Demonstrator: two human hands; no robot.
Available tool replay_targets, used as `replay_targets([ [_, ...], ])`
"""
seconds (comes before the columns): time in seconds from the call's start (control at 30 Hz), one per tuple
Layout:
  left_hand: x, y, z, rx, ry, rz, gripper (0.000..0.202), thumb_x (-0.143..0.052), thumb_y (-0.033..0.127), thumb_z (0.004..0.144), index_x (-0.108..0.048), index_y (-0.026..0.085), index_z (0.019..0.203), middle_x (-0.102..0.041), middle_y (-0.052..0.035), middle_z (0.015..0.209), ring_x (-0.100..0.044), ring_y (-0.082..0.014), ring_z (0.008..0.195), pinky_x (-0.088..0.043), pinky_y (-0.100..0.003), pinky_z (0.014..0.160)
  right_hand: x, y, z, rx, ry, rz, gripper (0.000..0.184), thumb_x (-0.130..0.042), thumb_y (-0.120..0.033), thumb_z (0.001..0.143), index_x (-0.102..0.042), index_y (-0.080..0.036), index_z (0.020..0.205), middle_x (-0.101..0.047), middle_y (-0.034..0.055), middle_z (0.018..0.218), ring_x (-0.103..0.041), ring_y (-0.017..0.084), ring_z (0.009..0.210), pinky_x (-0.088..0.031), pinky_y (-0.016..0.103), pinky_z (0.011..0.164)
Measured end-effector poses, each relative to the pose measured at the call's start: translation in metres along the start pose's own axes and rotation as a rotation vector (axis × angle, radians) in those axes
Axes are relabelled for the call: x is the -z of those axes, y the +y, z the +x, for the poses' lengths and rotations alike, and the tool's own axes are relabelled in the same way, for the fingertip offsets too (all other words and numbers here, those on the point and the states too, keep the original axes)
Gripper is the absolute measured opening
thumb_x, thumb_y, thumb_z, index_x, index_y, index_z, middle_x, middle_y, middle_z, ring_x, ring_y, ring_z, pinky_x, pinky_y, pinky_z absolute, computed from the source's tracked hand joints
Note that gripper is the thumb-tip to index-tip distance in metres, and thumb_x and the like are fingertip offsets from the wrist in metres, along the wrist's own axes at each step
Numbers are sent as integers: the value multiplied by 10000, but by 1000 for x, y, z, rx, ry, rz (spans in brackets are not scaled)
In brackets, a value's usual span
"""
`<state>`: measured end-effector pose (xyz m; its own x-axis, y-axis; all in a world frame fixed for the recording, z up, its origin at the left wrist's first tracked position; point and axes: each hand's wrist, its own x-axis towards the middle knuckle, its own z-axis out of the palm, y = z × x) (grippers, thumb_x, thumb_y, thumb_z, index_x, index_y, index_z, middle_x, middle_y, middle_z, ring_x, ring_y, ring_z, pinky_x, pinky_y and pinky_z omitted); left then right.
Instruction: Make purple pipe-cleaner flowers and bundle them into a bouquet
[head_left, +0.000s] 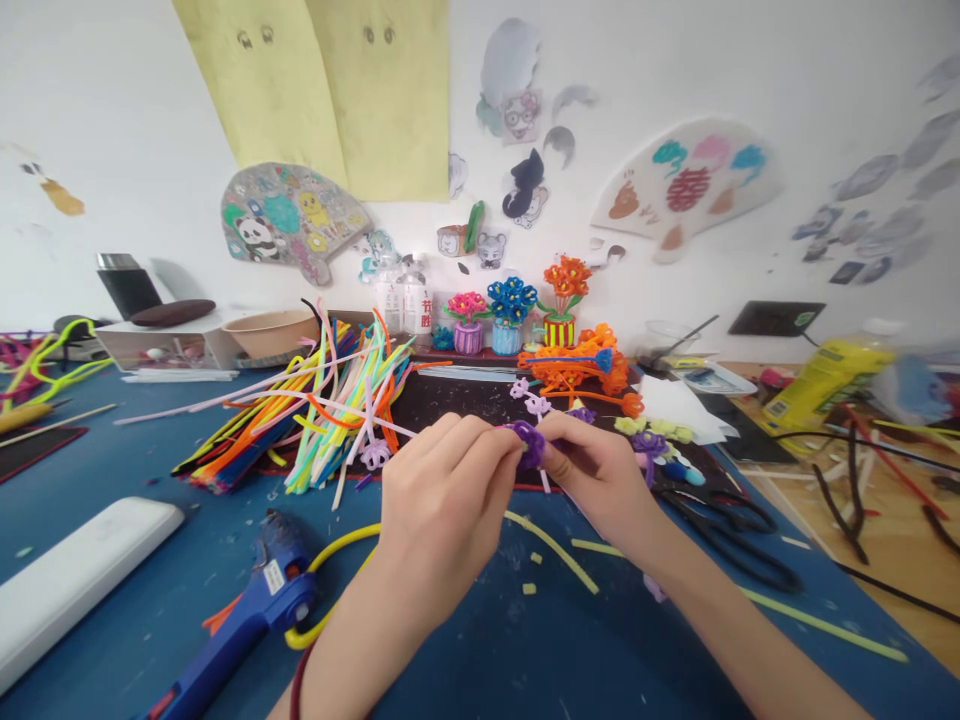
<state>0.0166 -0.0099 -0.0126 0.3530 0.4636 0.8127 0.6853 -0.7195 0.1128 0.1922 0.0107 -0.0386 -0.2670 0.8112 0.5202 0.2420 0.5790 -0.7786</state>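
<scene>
Between my two hands, above the middle of the blue table, is a small dark purple pipe-cleaner flower (531, 443). My left hand (450, 490) pinches it from the left with thumb and forefinger. From the right, the fingers of my right hand (596, 475) close on its other side. Just left of my left hand lies a light purple pipe-cleaner flower (375, 453). Beyond my right hand are more purple flowers (651, 445) and a pile of orange pipe-cleaner flowers (581, 365). Short cut yellow pieces (529, 588) lie below my hands.
A blue glue gun (262, 610) with a yellow cord lies at left, near a long white case (75, 590). Bundled pipe cleaners (322, 410) lie at back left. Black scissors (731, 535) rest at right. Finished potted flowers (512, 315) stand along the back beside plastic bottles (415, 300).
</scene>
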Motion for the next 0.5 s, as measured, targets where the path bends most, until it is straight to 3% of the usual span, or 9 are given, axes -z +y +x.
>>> replay_targets([
  [0.27, 0, 1, -1, 13, 4, -56, 75, -552, 140, 870, -620, 171, 869, -648, -28, 761, -563, -143, 692, -427, -275, 623, -1, -2, -1, -7, -6, 40, 283, -505, -424, 919, -676, -199, 932, -586, 25, 760, -539, 158, 688, -416, 265, 601],
  [0.5, 1, 1, 0, 9, 3, -69, 78, -553, 128, 866, -619, 168, 872, -637, -27, 751, -543, -139, 680, -417, -276, 606, -1, -2, -1, 22, -9, 43, 247, -514, -385, 924, -675, -198, 927, -579, 21, 759, -536, 155, 694, -408, 265, 593],
])
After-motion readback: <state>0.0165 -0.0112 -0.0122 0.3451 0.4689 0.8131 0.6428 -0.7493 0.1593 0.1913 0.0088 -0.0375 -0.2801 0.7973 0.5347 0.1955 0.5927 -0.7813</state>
